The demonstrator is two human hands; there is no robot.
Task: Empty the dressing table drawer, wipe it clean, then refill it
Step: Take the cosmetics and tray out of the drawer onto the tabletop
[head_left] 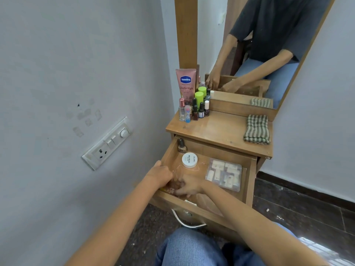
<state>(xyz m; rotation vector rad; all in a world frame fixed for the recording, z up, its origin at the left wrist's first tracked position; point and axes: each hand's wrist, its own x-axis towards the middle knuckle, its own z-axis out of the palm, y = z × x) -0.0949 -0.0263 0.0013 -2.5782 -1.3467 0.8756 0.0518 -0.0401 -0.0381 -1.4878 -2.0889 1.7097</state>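
Observation:
The wooden drawer [251, 181] of the dressing table stands pulled out. Both hands are in its near left corner, on a crinkled clear plastic bag [177, 169] with small pinkish items inside. My left hand [161, 174] grips the bag by the drawer's left wall. My right hand [189, 186] curls its fingers over the bag's contents. Further back in the drawer lie a brown nail polish bottle [181, 145], a white round jar [189, 160] and a clear flat pack [223, 174] of beige pieces.
On the table top [217, 129] stand a pink Vaseline tube [185, 83] and several small bottles [194, 110] at the back left, and a folded checked cloth [257, 129] lies at the right. A mirror [269, 45] rises behind. A switchboard [107, 144] is on the left wall.

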